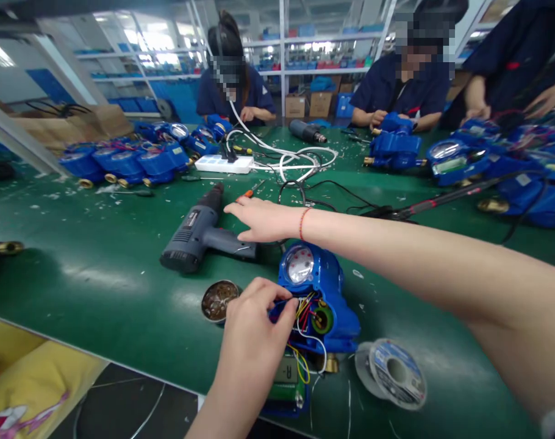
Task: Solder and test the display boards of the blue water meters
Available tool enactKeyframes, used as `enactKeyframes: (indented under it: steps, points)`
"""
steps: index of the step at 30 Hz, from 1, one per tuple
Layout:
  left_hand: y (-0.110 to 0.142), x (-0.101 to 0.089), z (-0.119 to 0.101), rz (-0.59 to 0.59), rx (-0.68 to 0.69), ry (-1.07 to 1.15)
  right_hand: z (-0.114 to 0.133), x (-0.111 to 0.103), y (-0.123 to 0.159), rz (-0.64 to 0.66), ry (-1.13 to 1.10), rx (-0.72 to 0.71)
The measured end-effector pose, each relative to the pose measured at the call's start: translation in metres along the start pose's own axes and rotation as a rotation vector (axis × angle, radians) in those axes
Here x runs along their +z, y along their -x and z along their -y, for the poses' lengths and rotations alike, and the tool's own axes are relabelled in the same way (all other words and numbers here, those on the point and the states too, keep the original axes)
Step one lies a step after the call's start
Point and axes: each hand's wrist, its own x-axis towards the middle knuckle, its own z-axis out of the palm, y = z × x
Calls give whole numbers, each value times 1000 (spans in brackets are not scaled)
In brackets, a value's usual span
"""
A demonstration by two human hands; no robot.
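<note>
A blue water meter point(315, 286) with its cover off lies on the green table point(99, 268) in front of me, coloured wires point(305, 311) spilling from it. My left hand point(254, 326) is closed in a pinch on those wires at the meter's left side. My right hand point(261, 218) reaches out flat, fingers stretched, over the handle of a grey electric screwdriver point(197, 235) lying on its side; it holds nothing.
A small round tin point(218, 300) sits left of the meter, a solder spool point(396, 372) to its right. A soldering iron point(442, 198), a white power strip point(222, 163) with cables and several blue meters point(122, 161) lie beyond. Three people work across the table.
</note>
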Motion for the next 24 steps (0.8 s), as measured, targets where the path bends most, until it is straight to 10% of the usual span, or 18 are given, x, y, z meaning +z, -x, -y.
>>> enactKeyframes:
  steps: [14,19,24]
  points:
    - [5,-3,-5,-43,5,12,-12,-17,136,-531,-124,-8]
    - [18,-27,-2,-189,-98,-33,-2,-12,154,-529,-155,34]
    - [8,-20,-9,-63,-15,-80,19,-9,149,-334,-222,-42]
